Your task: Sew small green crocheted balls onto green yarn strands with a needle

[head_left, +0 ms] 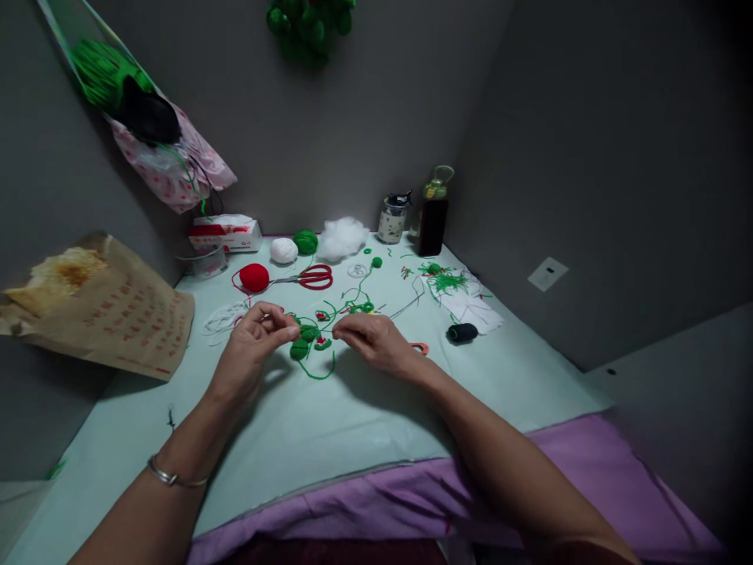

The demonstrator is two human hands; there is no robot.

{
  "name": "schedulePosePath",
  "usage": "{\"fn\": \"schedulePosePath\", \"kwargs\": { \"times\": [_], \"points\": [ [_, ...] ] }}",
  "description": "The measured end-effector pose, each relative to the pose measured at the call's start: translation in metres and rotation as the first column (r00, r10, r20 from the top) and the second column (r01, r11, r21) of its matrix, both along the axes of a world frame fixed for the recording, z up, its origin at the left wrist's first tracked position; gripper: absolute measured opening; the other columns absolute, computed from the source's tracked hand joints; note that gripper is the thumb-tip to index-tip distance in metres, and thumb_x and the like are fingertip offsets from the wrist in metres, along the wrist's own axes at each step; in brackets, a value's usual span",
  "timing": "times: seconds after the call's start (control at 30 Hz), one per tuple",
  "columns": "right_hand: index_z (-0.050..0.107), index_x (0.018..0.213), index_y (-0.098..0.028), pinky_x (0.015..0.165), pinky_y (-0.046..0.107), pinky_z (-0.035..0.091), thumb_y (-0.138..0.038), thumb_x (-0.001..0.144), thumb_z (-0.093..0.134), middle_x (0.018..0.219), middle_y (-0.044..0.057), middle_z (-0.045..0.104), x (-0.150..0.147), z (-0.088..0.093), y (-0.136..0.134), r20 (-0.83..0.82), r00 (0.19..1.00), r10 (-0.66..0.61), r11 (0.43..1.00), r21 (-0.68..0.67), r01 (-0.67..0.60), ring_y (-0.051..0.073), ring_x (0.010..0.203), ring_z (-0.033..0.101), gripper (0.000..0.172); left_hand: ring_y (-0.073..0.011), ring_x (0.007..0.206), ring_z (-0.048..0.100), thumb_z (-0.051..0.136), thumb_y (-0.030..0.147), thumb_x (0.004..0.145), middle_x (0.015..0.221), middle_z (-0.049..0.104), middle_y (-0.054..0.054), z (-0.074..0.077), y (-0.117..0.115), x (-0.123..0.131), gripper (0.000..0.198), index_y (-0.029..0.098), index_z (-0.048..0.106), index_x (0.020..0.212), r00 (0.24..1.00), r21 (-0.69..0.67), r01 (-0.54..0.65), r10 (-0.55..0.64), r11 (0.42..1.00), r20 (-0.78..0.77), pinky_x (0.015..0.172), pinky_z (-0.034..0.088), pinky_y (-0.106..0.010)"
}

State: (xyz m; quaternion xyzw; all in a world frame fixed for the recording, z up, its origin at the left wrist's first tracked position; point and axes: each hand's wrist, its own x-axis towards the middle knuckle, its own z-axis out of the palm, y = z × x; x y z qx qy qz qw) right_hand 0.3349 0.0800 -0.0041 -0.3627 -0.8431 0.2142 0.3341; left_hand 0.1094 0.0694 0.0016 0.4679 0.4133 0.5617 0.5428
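Observation:
My left hand (256, 339) is closed in a pinch at the edge of a small green crocheted piece (307, 334). A second rounded green piece (300, 350) hangs just below it, with a green yarn tail (321, 377) curling to the right. Facing it, my right hand (372, 339) has thumb and forefinger pressed together on something thin, perhaps a needle or thread, too fine to name. Between the hands are small green pieces with red and white (322, 344). Beyond them, green yarn strands (360, 306) lie on the pale cloth.
Red-handled scissors (316, 277) lie behind the hands, near red (254, 277), white (283, 250) and green (305, 242) yarn balls and white stuffing (342, 239). A black thread spool (462, 333) and yarn scraps (445, 281) are at right. A paper food bag (135, 322) stands left.

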Motion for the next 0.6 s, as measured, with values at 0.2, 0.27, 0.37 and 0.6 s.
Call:
{"fn": "schedulePosePath", "kwargs": {
  "times": [0.2, 0.27, 0.37, 0.6],
  "points": [
    [0.074, 0.092, -0.018, 0.077, 0.026, 0.045, -0.025, 0.093, 0.06, 0.092, 0.005, 0.072, 0.062, 0.002, 0.033, 0.026, 0.966, -0.256, 0.966, -0.032, 0.257, 0.015, 0.082, 0.064, 0.015, -0.009, 0.067, 0.062, 0.084, 0.019, 0.061, 0.075, 0.061, 0.005, 0.001, 0.02, -0.038, 0.026, 0.021, 0.064, 0.078, 0.948, -0.01, -0.279, 0.278, 0.96, 0.153, 0.07, 0.055, -0.019],
    [0.075, 0.089, -0.018, 0.078, 0.027, 0.045, -0.025, 0.091, 0.062, 0.09, 0.005, 0.072, 0.088, 0.001, 0.047, 0.012, 0.919, -0.395, 0.919, -0.012, 0.395, 0.016, 0.083, 0.064, 0.015, -0.0082, 0.067, 0.061, 0.083, 0.017, 0.062, 0.074, 0.06, 0.005, 0.0, 0.025, -0.049, 0.024, 0.022, 0.065, 0.076, 0.919, -0.002, -0.341, 0.335, 0.94, 0.207, 0.072, 0.056, -0.018],
    [0.076, 0.085, -0.018, 0.077, 0.03, 0.042, -0.024, 0.088, 0.063, 0.088, 0.007, 0.069, 0.115, -0.003, 0.062, -0.016, 0.84, -0.543, 0.84, 0.023, 0.543, 0.018, 0.08, 0.06, 0.015, -0.0089, 0.068, 0.061, 0.083, 0.015, 0.064, 0.073, 0.059, 0.004, 0.0, 0.027, -0.054, 0.022, 0.022, 0.066, 0.077, 0.903, 0.01, -0.366, 0.352, 0.931, 0.248, 0.074, 0.058, -0.019],
    [0.077, 0.078, -0.017, 0.081, 0.033, 0.04, -0.022, 0.077, 0.067, 0.094, 0.01, 0.063, 0.142, -0.001, 0.07, -0.189, 0.646, -0.74, 0.66, -0.017, 0.751, 0.025, 0.097, 0.056, 0.011, -0.0095, 0.069, 0.061, 0.083, 0.021, 0.066, 0.077, 0.058, 0.003, 0.003, 0.02, -0.046, 0.023, 0.022, 0.064, 0.079, 0.966, 0.061, -0.205, 0.192, 0.977, 0.174, 0.069, 0.054, -0.017]
  ]
}}
